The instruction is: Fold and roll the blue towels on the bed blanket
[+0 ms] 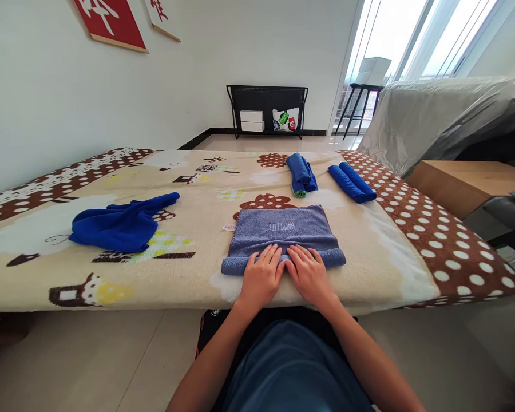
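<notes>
A grey-blue towel (283, 229) with stitched letters lies flat on the patterned blanket (189, 189), its near edge rolled into a thick fold. My left hand (261, 277) and my right hand (309, 274) rest side by side on the middle of that roll, fingers stretched forward and pressing down on it. Both hands lie flat and hold nothing.
A loose bright blue cloth (120, 226) lies crumpled at the left. Rolled blue towels (301, 174) and another rolled pair (352, 182) sit at the far side. A wooden table (463, 180) stands to the right, a covered sofa (438, 114) behind it, a black shelf (266, 111) by the wall.
</notes>
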The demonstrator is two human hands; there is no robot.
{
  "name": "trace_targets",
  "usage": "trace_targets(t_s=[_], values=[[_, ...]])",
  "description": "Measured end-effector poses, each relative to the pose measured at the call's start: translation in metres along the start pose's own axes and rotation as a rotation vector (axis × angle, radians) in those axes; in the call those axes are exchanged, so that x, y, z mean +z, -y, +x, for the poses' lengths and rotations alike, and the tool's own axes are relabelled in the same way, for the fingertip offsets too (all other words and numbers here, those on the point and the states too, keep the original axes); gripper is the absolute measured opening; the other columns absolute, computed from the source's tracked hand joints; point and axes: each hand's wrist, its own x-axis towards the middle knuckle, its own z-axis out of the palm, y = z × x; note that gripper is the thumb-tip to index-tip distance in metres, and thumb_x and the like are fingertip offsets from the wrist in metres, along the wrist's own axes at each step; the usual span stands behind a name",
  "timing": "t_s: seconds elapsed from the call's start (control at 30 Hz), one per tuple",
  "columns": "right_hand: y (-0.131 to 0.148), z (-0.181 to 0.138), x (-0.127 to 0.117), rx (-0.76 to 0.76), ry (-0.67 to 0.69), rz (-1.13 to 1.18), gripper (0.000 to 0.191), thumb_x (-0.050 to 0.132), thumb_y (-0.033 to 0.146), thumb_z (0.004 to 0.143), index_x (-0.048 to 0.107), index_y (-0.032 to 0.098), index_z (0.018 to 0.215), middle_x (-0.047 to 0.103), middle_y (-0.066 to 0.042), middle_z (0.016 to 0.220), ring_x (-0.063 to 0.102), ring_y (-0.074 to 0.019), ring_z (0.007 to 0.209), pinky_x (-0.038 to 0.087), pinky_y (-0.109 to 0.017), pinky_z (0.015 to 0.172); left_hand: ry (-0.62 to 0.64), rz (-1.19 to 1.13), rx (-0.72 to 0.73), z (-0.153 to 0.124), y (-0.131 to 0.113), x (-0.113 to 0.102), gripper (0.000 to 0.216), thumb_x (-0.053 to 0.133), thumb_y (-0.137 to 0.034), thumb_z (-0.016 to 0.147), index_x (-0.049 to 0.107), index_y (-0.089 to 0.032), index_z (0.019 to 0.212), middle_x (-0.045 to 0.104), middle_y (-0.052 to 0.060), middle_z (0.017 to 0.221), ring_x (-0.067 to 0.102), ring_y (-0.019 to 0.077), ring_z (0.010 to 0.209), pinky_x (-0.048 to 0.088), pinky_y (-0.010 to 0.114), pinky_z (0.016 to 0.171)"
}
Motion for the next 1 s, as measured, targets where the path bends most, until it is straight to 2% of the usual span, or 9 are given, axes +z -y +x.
trace_targets(t_s=[0.1, 0.2, 0.3, 0.43, 0.5, 0.57, 0.73, 0.83, 1.0], values=[[-0.027, -0.005, -0.004, 0.085, -0.034, -0.068, 0.044, 0.039, 0.044, 0.106, 0.062, 0.018, 0.132, 0.062, -0.011, 0.138, 0.054, -0.0251, 0.132, 0.030, -0.044, 0.112, -0.020, 0.024, -0.105, -0.007, 0.019, -0.003, 0.045, 0.036, -0.040, 0.105, 0.058, -0.019, 0.138, 0.056, 0.010, 0.147, 0.050, 0.0266, 0.139, 0.038, 0.048, 0.110], [-0.060, -0.015, -0.012, 0.163, -0.060, -0.133, 0.045, 0.038, 0.046, 0.106, 0.064, 0.017, 0.129, 0.064, -0.012, 0.135, 0.054, -0.0270, 0.131, 0.031, -0.046, 0.110, -0.052, 0.046, -0.204, -0.022, 0.047, -0.008, 0.044, 0.036, -0.040, 0.105, 0.060, -0.018, 0.135, 0.059, 0.011, 0.144, 0.052, 0.0275, 0.137, 0.035, 0.050, 0.110], [-0.079, -0.024, -0.017, 0.184, -0.088, -0.181, 0.044, 0.038, 0.044, 0.106, 0.064, 0.017, 0.128, 0.065, -0.012, 0.134, 0.055, -0.0274, 0.130, 0.030, -0.048, 0.110, -0.104, 0.061, -0.258, -0.036, 0.067, -0.012, 0.040, 0.038, -0.038, 0.105, 0.062, -0.020, 0.132, 0.063, 0.011, 0.139, 0.055, 0.0286, 0.133, 0.030, 0.054, 0.112], [-0.081, -0.033, -0.020, 0.142, -0.224, -0.200, 0.036, 0.046, 0.038, 0.104, 0.063, 0.017, 0.127, 0.063, -0.014, 0.136, 0.054, -0.0283, 0.130, 0.031, -0.048, 0.108, -0.254, 0.106, -0.201, -0.049, 0.074, -0.017, 0.031, 0.046, -0.030, 0.103, 0.063, -0.021, 0.127, 0.063, 0.013, 0.139, 0.057, 0.0294, 0.131, 0.023, 0.056, 0.113], [-0.081, -0.039, -0.023, 0.095, -0.319, -0.166, 0.030, 0.052, 0.032, 0.101, 0.064, 0.019, 0.126, 0.062, -0.013, 0.136, 0.056, -0.0264, 0.127, 0.034, -0.045, 0.105, -0.315, 0.112, -0.131, -0.055, 0.074, -0.021, 0.031, 0.050, -0.023, 0.100, 0.062, -0.021, 0.129, 0.061, 0.013, 0.141, 0.056, 0.0280, 0.132, 0.027, 0.051, 0.111], [-0.083, -0.046, -0.028, 0.029, -0.361, -0.105, 0.027, 0.056, 0.024, 0.098, 0.065, 0.023, 0.123, 0.064, -0.010, 0.132, 0.059, -0.0237, 0.121, 0.036, -0.042, 0.102, -0.313, 0.096, -0.045, -0.063, 0.075, -0.026, 0.036, 0.053, -0.016, 0.097, 0.060, -0.022, 0.132, 0.062, 0.013, 0.140, 0.058, 0.0261, 0.130, 0.033, 0.045, 0.107], [-0.097, -0.059, -0.036, -0.096, -0.209, -0.007, 0.041, 0.051, 0.013, 0.094, 0.059, 0.023, 0.132, 0.065, -0.007, 0.130, 0.057, -0.0227, 0.122, 0.036, -0.040, 0.102, -0.179, 0.034, 0.096, -0.074, 0.084, -0.032, 0.049, 0.048, -0.006, 0.092, 0.054, -0.023, 0.138, 0.065, 0.010, 0.136, 0.060, 0.0242, 0.127, 0.035, 0.041, 0.103], [-0.101, -0.055, -0.033, -0.063, -0.136, -0.024, 0.044, 0.050, 0.012, 0.091, 0.057, 0.022, 0.134, 0.066, -0.007, 0.129, 0.057, -0.0230, 0.121, 0.034, -0.041, 0.102, -0.183, 0.011, 0.059, -0.070, 0.087, -0.029, 0.049, 0.046, -0.004, 0.090, 0.056, -0.023, 0.133, 0.067, 0.009, 0.132, 0.062, 0.0239, 0.123, 0.034, 0.041, 0.102], [-0.099, -0.037, -0.025, 0.033, -0.137, -0.044, 0.034, 0.051, 0.012, 0.086, 0.065, 0.022, 0.116, 0.070, -0.006, 0.116, 0.060, -0.0231, 0.110, 0.033, -0.040, 0.099, -0.233, -0.027, -0.046, -0.052, 0.084, -0.018, 0.041, 0.046, -0.003, 0.086, 0.062, -0.022, 0.118, 0.072, 0.007, 0.116, 0.065, 0.0235, 0.111, 0.033, 0.042, 0.098]])
